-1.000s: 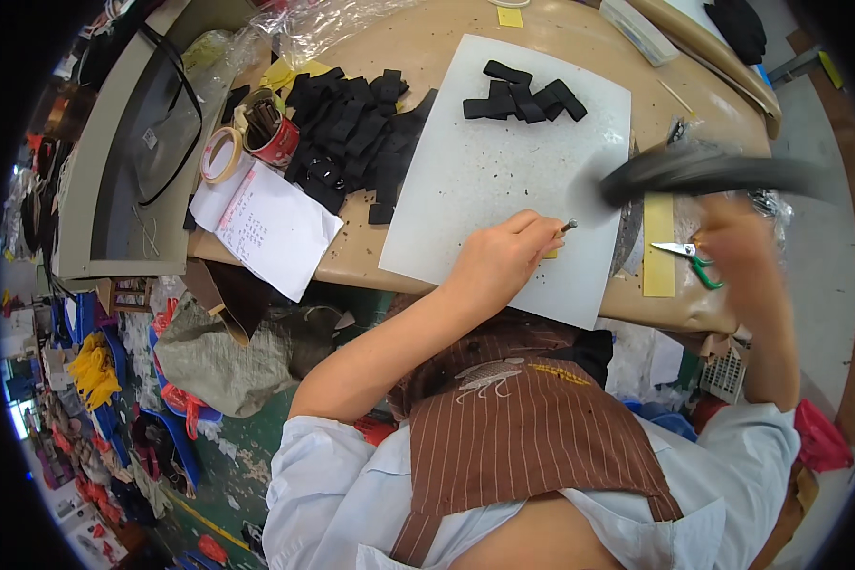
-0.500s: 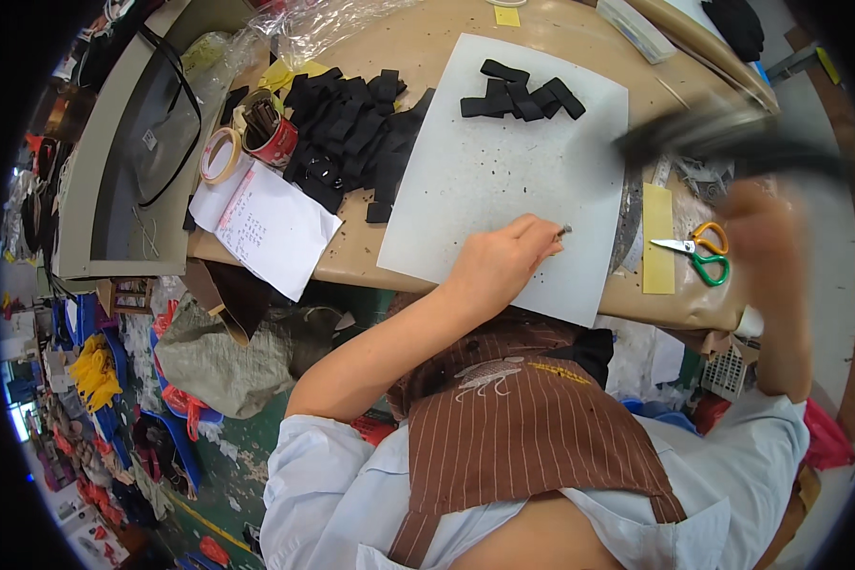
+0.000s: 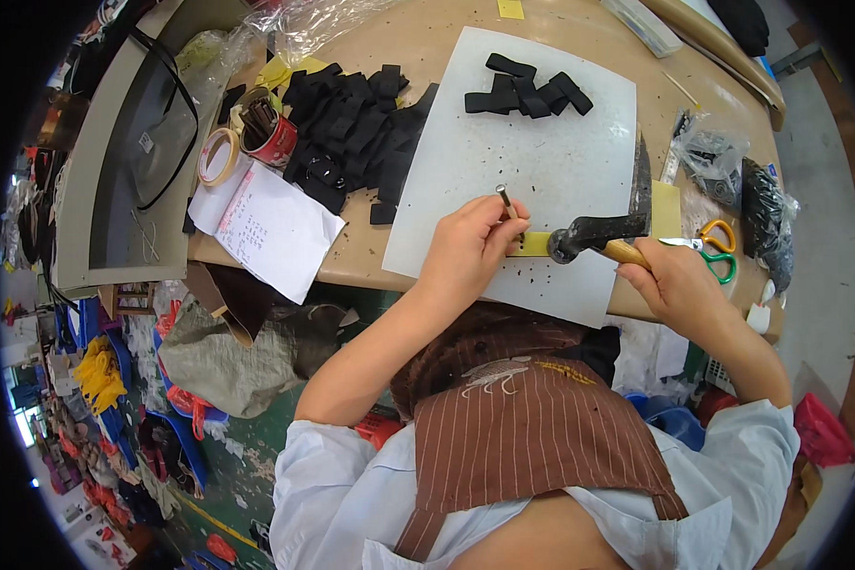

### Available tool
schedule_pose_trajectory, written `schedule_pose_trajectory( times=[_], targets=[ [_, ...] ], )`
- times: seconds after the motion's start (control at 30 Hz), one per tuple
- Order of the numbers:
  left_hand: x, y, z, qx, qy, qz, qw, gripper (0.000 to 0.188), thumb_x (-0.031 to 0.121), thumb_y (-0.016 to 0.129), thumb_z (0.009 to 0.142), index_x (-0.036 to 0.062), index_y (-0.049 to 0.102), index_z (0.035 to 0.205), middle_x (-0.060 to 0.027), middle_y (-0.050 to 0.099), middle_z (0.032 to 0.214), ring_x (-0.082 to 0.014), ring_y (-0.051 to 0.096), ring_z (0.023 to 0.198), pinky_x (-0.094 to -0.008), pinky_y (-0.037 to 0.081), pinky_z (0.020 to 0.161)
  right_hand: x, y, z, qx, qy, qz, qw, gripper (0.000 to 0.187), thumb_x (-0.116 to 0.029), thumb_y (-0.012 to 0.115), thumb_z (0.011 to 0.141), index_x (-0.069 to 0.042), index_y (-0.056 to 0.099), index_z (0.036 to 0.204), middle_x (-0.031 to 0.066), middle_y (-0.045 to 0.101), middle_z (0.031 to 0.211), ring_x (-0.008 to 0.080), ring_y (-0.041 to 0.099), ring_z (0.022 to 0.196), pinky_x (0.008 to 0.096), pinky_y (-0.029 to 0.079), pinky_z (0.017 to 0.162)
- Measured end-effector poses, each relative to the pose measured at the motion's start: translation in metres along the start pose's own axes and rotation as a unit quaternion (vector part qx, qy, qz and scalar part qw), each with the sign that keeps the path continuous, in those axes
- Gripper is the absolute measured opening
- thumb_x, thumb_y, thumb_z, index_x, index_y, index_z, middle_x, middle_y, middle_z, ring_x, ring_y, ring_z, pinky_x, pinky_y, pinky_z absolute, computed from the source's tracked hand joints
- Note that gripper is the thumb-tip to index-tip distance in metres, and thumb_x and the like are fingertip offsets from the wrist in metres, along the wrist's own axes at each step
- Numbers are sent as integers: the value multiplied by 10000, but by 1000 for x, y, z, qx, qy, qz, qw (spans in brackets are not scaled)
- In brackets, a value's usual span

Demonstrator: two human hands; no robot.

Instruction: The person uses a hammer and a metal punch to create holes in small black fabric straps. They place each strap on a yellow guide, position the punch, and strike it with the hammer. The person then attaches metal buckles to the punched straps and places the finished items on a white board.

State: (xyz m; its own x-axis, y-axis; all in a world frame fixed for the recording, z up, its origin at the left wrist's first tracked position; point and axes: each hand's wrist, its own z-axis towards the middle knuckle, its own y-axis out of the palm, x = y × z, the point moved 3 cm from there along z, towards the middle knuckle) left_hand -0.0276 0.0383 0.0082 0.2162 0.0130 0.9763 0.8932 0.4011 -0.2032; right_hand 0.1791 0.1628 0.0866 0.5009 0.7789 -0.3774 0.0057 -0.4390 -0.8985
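Note:
My left hand is closed on a slim metal punch, held tilted over the white board, its top end poking up above the fingers. A yellow strip with small dark spots lies on the board beside those fingertips. In my right hand is the wooden handle of a hammer. The black hammer head is low over the strip's right end; whether it touches cannot be made out. Several black fabric bands lie folded at the board's far side. Dark crumbs are scattered on the board.
Scissors with orange and green handles lie right of the hammer, near a yellow card and bagged black parts. Leftward are a black band pile, a red can, a tape roll and a written sheet.
The hammer, blurred and raised at the right earlier, has come down and left close to my left hand. My left hand has shifted slightly left, and the yellow strip now shows beside it.

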Motion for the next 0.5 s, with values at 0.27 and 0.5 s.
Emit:
schedule_pose_trajectory(
  times=[0.27, 0.5],
  targets=[
    [-2, 0, -7, 22, 82, 68, 994, 61, 13, 619, 919, -38, 586, 923, -84, 635, 870, -163, 651, 707, -260, 526, 634, 3, -12, 7, -29, -7, 32, 999, 311, -300, 589, 950, -16, 494, 866, 211, 534, 633, 422, 557, 624, 476, 409, 556],
    [10, 7, -14, 39, 184, 165, 968, 96, 37, 673, 862, 3, 592, 901, -110, 636, 866, -286, 638, 713, -339, 523, 634, 2, -132, -6, 116, -217, 403, 881, 236, -296, 511, 1007, -61, 533, 1009, 23, 575, 689, 217, 631, 662, 331, 493, 576]
  ],
)
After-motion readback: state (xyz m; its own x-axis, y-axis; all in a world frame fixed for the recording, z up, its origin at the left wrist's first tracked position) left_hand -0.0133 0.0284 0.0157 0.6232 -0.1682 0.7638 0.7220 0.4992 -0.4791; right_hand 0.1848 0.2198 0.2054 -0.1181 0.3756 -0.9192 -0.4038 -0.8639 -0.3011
